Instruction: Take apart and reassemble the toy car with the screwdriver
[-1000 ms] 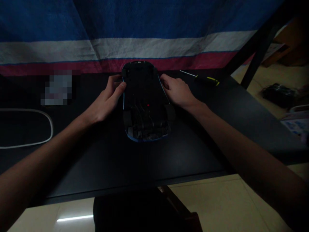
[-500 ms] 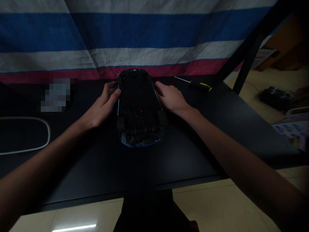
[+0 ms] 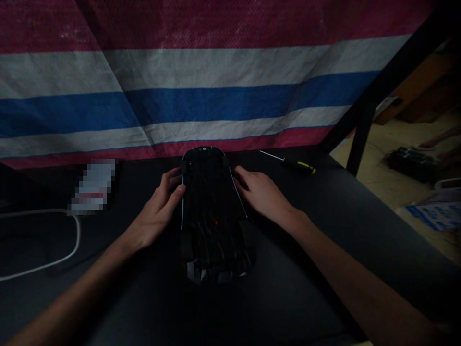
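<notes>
A toy car (image 3: pixel 211 202) lies upside down on the dark table, its black underside with wheels facing up and a small red dot showing near the middle. My left hand (image 3: pixel 160 204) grips the car's left side, its thumb on the edge and its other fingers partly hidden beside the body. On the opposite side my right hand (image 3: pixel 262 192) holds the car's right edge, its fingertips partly out of sight. To the right of that hand lies a screwdriver (image 3: pixel 300 166) with a black and yellow handle, its thin shaft pointing left.
A white cable (image 3: pixel 77 235) loops across the left of the dark tabletop (image 3: pixel 144 293). Behind the cable lies a blurred-out pale object (image 3: pixel 94 185). A striped sheet (image 3: pixel 216 103) hangs along the back edge. At the right, a black frame post (image 3: pixel 360 139) rises by the table.
My view has tilted up, so the table, car and hands appear lower and more of the striped sheet shows. Both hands stay at the car's sides.
</notes>
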Tool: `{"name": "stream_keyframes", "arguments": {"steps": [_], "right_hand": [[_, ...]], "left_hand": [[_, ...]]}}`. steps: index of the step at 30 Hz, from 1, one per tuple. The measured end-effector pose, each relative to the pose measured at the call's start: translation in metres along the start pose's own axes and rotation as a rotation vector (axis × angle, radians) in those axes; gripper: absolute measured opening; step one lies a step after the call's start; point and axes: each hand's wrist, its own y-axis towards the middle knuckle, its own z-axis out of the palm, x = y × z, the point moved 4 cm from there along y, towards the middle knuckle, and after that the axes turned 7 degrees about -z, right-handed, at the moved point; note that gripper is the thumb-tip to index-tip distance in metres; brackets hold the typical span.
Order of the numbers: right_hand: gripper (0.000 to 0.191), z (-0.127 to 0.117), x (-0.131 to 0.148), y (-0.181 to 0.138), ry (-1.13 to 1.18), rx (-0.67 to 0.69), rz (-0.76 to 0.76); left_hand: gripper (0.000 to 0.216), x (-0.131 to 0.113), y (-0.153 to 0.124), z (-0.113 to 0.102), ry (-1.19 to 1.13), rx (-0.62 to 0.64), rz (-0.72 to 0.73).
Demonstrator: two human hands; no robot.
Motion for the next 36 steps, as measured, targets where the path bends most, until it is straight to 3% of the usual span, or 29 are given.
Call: {"name": "stream_keyframes", "arguments": {"steps": [4,10,17,25,36], "right_hand": [[0.013,-0.004,0.002,-0.001,0.165,-0.052,-0.001],[0.014,-0.040,-0.002,-0.003,0.259,-0.352,0.106],[0.013,-0.083,0.016,-0.016,0.144,-0.621,0.106],[0.013,-0.094,0.024,-0.025,0.082,-0.631,0.098],[0.011,-0.093,0.047,-0.024,-0.054,-0.532,-0.063]], "left_hand": [[0.063,0.005,-0.002,-0.003,0.001,-0.003,-0.031],[0.062,0.010,-0.004,-0.005,0.067,-0.011,-0.004],[0.061,0.010,-0.005,-0.006,0.083,-0.016,0.005],[0.060,0.015,-0.006,-0.008,0.128,-0.005,0.005],[0.059,0.010,-0.006,-0.009,0.121,0.006,0.014]]}}
